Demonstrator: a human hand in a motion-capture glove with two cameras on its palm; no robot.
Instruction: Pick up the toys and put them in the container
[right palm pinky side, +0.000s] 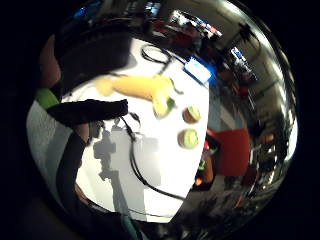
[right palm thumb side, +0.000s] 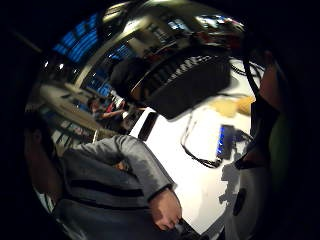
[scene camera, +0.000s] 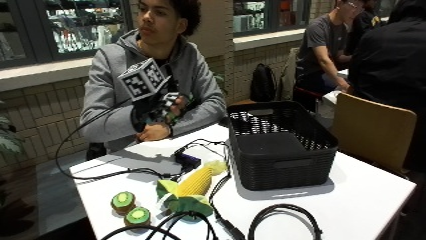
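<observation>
Fingers (scene camera: 174, 102) of the gloved right hand (scene camera: 163, 109) curled round a small green toy (scene camera: 180, 116), above the slatted black plastic basket (scene camera: 279, 145).

The outside view looked from across the white table (scene camera: 373, 200) toward the seated person, close to the table's near edge, with the black basket (scene camera: 279, 145) just in front of it and the corn toy (scene camera: 193, 185) beside the basket. The little finger side palm view looked down from well above the table (right palm pinky side: 165, 170), taking in the corn toy (right palm pinky side: 140, 87) and part of the basket (right palm pinky side: 95, 55). The thumb side palm view faced the basket (right palm thumb side: 185, 85) from above and caught the person's sleeve (right palm thumb side: 125, 165) beyond it. All three views shared the basket and the tabletop beside it.
</observation>
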